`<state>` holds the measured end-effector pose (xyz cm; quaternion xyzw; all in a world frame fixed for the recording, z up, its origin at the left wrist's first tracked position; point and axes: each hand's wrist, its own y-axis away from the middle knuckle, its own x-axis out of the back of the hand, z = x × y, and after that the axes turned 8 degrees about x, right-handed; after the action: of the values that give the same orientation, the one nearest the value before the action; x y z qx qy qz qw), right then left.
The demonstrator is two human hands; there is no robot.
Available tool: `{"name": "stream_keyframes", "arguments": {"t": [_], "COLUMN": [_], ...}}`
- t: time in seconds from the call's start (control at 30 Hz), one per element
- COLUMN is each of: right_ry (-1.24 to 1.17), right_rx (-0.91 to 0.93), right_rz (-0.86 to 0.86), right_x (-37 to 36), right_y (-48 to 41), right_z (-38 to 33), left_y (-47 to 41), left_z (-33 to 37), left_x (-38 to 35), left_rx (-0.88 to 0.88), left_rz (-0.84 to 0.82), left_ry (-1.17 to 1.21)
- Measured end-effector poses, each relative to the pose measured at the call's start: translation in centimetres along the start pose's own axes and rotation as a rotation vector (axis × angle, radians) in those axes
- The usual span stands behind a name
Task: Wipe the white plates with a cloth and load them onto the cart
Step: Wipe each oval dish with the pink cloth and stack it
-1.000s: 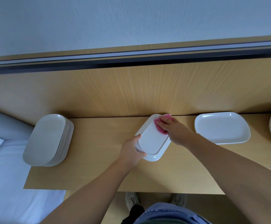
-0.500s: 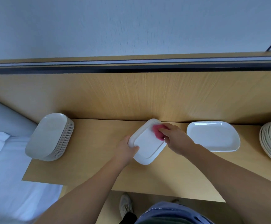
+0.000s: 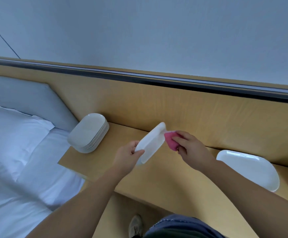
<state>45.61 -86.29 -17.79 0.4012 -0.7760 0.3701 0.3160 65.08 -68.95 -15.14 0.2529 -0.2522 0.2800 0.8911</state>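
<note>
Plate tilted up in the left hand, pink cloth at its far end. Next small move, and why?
Probably draw the pink cloth down the plate toward the left hand. The right hand holds the cloth at the plate's far end only, so most of the tilted face lies bare between the hands, and the left hand grips the near end to steady it.

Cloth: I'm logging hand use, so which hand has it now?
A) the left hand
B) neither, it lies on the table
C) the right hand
C: the right hand grips the cloth at the edge of the plate, which the left hand holds.
</note>
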Motion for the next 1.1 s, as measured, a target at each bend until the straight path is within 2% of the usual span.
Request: {"name": "stream_keyframes", "arguments": {"t": [0.33, 0.47, 0.63, 0.9, 1.1], "right_ry": [0.014, 0.044, 0.088, 0.166, 0.172], "right_rx": [0.111, 0.115, 0.094, 0.069, -0.003], "right_rz": [-0.049, -0.049, -0.042, -0.024, -0.074], "right_x": [-4.2, -5.9, -8.4, -10.0, -10.9], "right_y": [-6.7, -9.2, -11.7, -13.4, -13.5], "right_z": [-4.9, -6.7, -8.6, -9.9, -8.9], "left_y": [-1.1, -2.7, -5.8, -9.7, -11.8], "left_z": [-5.6, -8.0, -11.6, -14.7, -16.5], "left_x": [9.8, 12.9, 15.4, 16.6, 16.9], "left_rx": [-0.054, -0.058, -0.040, -0.070, -0.115], "left_rz": [0.383, 0.452, 0.386, 0.165, 0.130], "left_ry": [-0.177, -0.326, -0.498, -0.536, -0.686]}}
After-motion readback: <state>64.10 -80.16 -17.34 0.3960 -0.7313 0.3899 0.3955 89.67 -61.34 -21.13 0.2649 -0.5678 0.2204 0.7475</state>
